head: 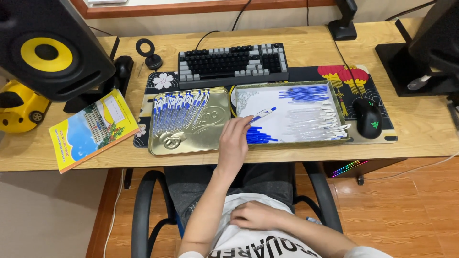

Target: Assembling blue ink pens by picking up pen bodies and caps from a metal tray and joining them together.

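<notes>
Head view shows your left hand [233, 143] raised over the wooden table [420, 129], its fingertips pinching a blue-and-white plastic pen [262, 114] above the white-lined metal tray [267, 98]. Just below the pen lies a heap of blue pen caps [258, 136]. Your right hand [253, 216] rests on your white shirt [258, 241], fingers loosely curled, holding nothing.
</notes>
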